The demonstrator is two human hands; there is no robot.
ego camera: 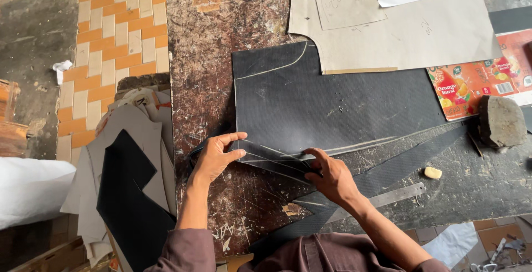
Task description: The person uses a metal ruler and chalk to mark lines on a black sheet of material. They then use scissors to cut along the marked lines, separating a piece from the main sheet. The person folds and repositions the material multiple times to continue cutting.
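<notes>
I keep my left hand spread, fingertips pinning the near-left corner of the black sheet flat on the scarred worktable, while my right hand, fingers curled closed, pinches its marked lower edge, steady along the chalk lines.

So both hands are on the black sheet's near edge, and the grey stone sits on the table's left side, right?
Not quite. Both the left hand and right hand are on the black sheet, but the head view shows the grey stone on the table's right side.
</notes>
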